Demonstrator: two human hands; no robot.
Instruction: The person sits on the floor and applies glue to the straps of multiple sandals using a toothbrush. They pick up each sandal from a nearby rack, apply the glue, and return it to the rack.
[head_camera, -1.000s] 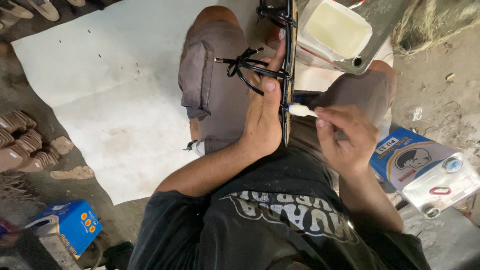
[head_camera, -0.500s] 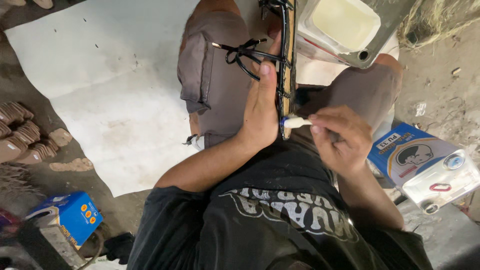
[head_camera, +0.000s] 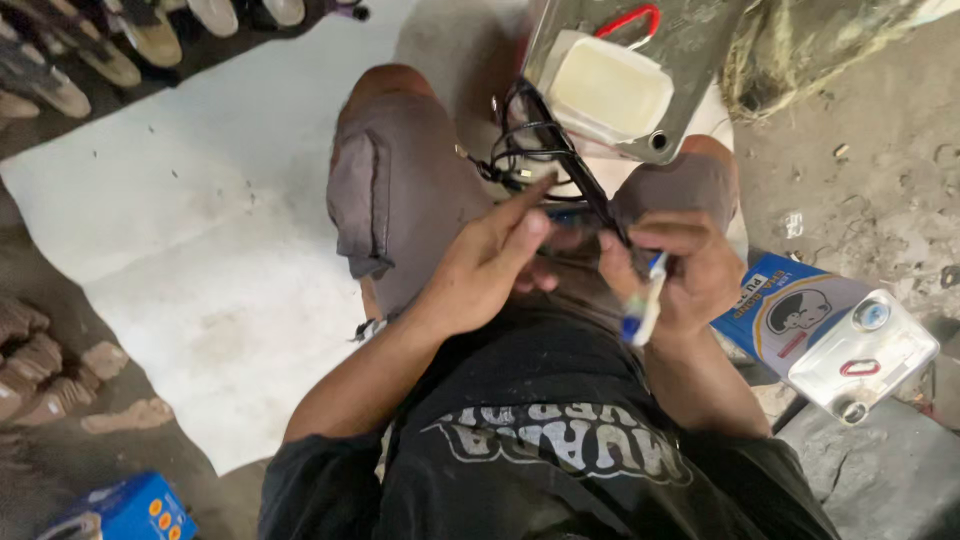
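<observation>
My left hand reaches in from the lower left across my lap, palm down, fingers stretched forward, the fingertips pressing on the black strappy sandal that sits between my knees. My right hand is curled tight around a small brush with a white and blue handle, knuckles up, thumb against the sandal's edge. The sandal stands on its side, its thin sole seen edge-on; its long axis runs from my right hand up and away toward the upper left, with the looping black straps at the far end above my left knee. The brush handle slants down toward my body. I sit on the ground in grey shorts, legs spread. A white sheet covers the floor to my left, with rows of shoe soles beside it and more shoes along the top. Just beyond the sandal is an open metal tin of pale glue. To my right, on bare dirt, lies a closed tin with a blue label.
</observation>
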